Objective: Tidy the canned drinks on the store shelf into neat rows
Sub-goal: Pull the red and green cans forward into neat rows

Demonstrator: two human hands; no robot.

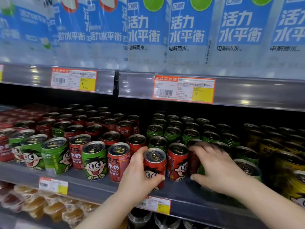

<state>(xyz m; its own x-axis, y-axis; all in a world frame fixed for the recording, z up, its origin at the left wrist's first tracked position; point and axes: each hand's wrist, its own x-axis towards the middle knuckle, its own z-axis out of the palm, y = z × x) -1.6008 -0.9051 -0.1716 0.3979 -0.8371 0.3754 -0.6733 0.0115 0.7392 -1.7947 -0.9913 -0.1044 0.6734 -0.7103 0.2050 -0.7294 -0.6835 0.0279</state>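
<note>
At the shelf's front lip, the left hand (140,172) wraps a red can (154,166), thumb across the label low down and fingers curled round its left side and back. That can stands upright, its long axis vertical, set forward of the front row and close to the grey shelf edge (92,184). Just right of the held can stands a second red can (177,161), also upright, in line with the row. Beyond that, the right hand (214,167) is motion-blurred; it appears to pinch a darker can (194,160) between thumb below and fingers above, though the blur leaves the grip uncertain. Green cans (173,134) fill the rows behind and right of the held can, red ones (115,161) and more green sit to its left. Judging from this, the held can lies out of line toward the person, so the coming move is probably a short push straight back, and the left hand is the nearer one for it.
</note>
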